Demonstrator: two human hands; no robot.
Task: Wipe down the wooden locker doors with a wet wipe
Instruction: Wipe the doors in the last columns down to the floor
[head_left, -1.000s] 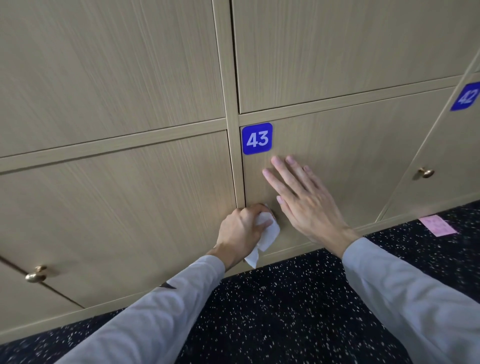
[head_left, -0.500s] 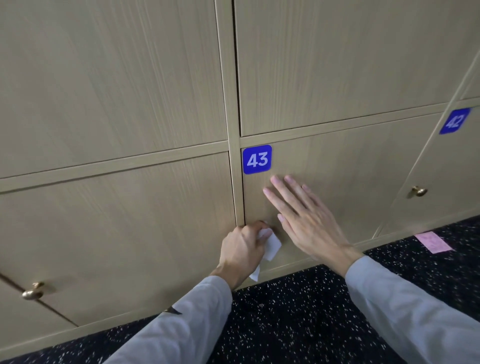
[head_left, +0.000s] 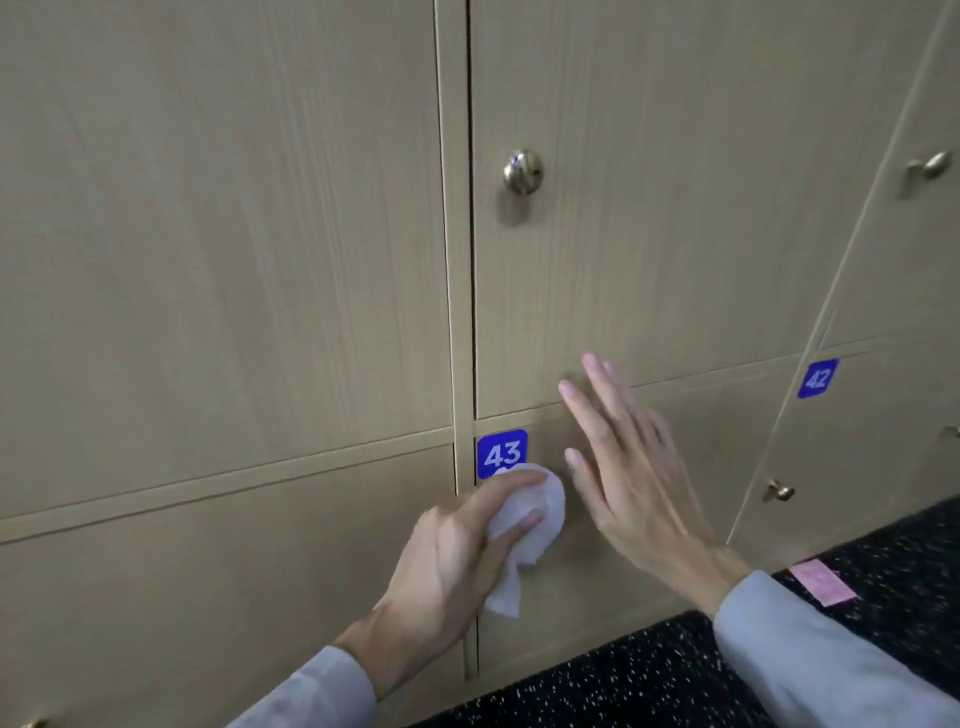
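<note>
Light wooden locker doors fill the view. My left hand (head_left: 457, 561) grips a crumpled white wet wipe (head_left: 524, 525) and presses it on the lower door (head_left: 675, 519) just under the blue label 43 (head_left: 502, 453). My right hand (head_left: 628, 467) is spread flat with fingers apart over the same door, its fingertips reaching the gap below the upper door (head_left: 649, 234). It is blurred, and whether it touches the wood I cannot tell.
A brass knob (head_left: 522, 171) sits on the upper door. To the right are a blue label 42 (head_left: 817, 378) and more knobs (head_left: 778, 490). A pink slip of paper (head_left: 821, 582) lies on the dark speckled floor (head_left: 675, 675) below the lockers.
My view has tilted upward, bringing the upper door's knob into sight. My left hand moved the wipe up the door toward label 43. My right hand slid up and lifted slightly.
</note>
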